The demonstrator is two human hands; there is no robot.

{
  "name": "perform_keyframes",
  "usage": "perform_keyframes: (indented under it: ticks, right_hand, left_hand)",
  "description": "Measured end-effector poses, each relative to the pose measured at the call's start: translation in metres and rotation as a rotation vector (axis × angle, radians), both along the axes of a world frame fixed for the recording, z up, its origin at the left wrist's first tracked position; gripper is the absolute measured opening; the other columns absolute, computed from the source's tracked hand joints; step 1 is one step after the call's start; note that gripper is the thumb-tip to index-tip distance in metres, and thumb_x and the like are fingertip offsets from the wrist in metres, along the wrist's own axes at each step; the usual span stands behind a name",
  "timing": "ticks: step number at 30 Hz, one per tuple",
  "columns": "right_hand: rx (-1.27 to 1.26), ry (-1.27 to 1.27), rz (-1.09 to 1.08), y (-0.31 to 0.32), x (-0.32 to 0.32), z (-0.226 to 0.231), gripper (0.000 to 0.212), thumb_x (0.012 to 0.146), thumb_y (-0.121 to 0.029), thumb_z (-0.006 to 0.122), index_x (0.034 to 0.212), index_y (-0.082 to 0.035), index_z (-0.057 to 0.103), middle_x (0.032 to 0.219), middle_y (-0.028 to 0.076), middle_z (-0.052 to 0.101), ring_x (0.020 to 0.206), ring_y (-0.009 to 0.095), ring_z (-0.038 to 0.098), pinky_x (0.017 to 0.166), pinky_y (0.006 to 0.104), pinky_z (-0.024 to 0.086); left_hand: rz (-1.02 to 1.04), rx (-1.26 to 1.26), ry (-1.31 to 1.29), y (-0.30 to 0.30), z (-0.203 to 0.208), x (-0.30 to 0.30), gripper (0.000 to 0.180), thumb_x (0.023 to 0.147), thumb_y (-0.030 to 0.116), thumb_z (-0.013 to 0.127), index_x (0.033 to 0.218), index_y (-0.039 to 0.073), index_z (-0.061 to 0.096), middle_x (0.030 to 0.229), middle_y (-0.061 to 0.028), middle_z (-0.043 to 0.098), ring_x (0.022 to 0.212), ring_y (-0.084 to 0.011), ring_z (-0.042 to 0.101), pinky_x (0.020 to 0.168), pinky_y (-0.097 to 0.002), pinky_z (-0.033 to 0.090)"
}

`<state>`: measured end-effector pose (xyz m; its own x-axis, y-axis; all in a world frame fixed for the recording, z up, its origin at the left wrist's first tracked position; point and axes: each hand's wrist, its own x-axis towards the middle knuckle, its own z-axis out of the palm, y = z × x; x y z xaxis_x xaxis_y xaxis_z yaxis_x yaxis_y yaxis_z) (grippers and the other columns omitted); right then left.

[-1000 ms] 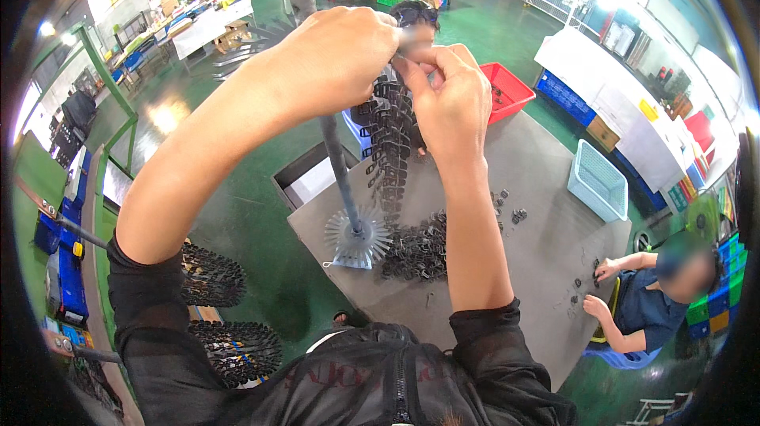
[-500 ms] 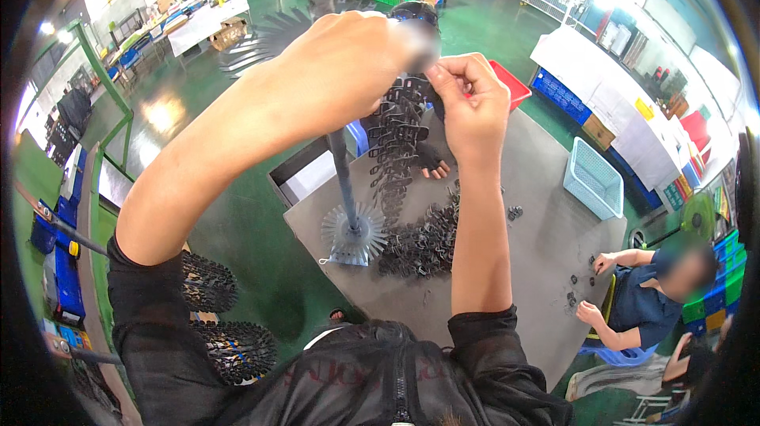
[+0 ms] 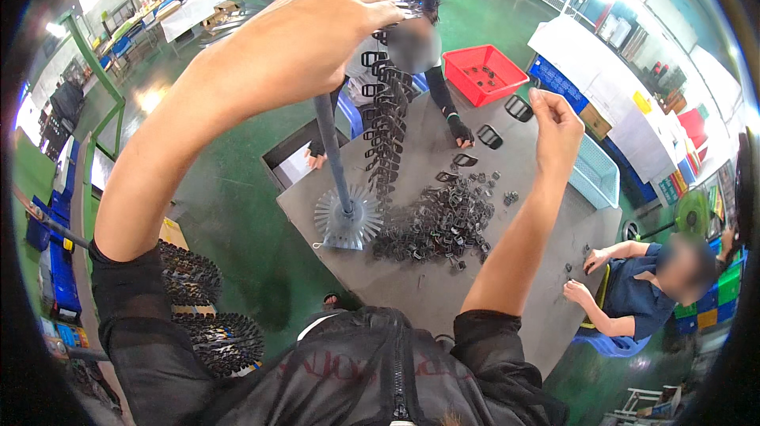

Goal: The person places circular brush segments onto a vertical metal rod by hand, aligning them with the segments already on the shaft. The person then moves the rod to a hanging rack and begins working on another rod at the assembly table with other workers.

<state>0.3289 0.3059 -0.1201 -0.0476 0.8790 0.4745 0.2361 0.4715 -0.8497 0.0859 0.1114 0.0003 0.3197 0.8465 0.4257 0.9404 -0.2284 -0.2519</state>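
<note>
Right hand (image 3: 558,129) up at the head of a slanting line of small black plastic-looking slotted buckles (image 3: 490,137)!

And here's the key relation: the uppermost buckle sits left of and slightly below the right fingertips, right beside them. The right hand is much nearer than the left hand (image 3: 328,30). Thumb and forefinger come together, but whether they pinch that buckle, I cannot tell. The line's long axis slopes down-left, aimed at the loose black buckle pile (image 3: 443,220) on the flat grey tabletop (image 3: 404,283).

Over on the other side, the left hand is raised above a long hanging column of black buckles (image 3: 388,125), its long axis near vertical, beside the grey metal pole (image 3: 331,149). Those fingers curl out of clear sight; their grip, I cannot tell!
</note>
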Motion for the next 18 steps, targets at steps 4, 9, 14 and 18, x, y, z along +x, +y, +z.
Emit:
perform_keyframes:
  ticks: [4, 9, 14, 18]
  right_hand:
    - [0.281, -0.287, -0.2, -0.008, -0.011, 0.012, 0.02, 0.078, -0.021, 0.074, 0.09, -0.006, 0.07, 0.089, 0.01, 0.066, 0.085, 0.024, 0.061, 0.074, 0.0344, 0.048]
    - [0.63, 0.027, 0.231, -0.061, -0.094, 0.026, 0.016, 0.077, -0.017, 0.074, 0.086, -0.005, 0.069, 0.084, 0.01, 0.062, 0.08, 0.027, 0.059, 0.07, 0.0368, 0.047]
    - [0.604, 0.063, 0.172, -0.08, -0.123, 0.031, 0.011, 0.078, -0.012, 0.071, 0.08, -0.004, 0.065, 0.08, 0.008, 0.058, 0.074, 0.025, 0.059, 0.065, 0.0369, 0.044]
    - [0.496, 0.192, 0.337, -0.074, -0.121, 0.033, 0.009, 0.077, -0.007, 0.071, 0.077, -0.002, 0.063, 0.076, 0.007, 0.055, 0.071, 0.02, 0.057, 0.063, 0.0339, 0.043]
  left_hand:
    - [0.028, -0.073, -0.067, -0.008, 0.004, 0.0, 0.057, 0.074, -0.013, 0.052, 0.128, 0.001, 0.047, 0.128, -0.0202, 0.053, 0.119, -0.0388, 0.05, 0.101, -0.0425, 0.043]
    - [0.046, -0.115, -0.095, -0.011, 0.007, 0.003, 0.06, 0.076, -0.009, 0.056, 0.133, 0.002, 0.043, 0.13, -0.0215, 0.051, 0.122, -0.0385, 0.048, 0.103, -0.0427, 0.041]
    - [0.062, -0.16, -0.113, -0.006, 0.011, 0.019, 0.059, 0.076, -0.001, 0.062, 0.132, -0.004, 0.044, 0.129, -0.0217, 0.051, 0.122, -0.0369, 0.048, 0.104, -0.0417, 0.04]
    - [0.206, -0.18, -0.031, 0.006, 0.012, 0.025, 0.053, 0.073, -0.006, 0.057, 0.125, -0.007, 0.05, 0.121, -0.0218, 0.057, 0.112, -0.037, 0.055, 0.098, -0.0417, 0.045]
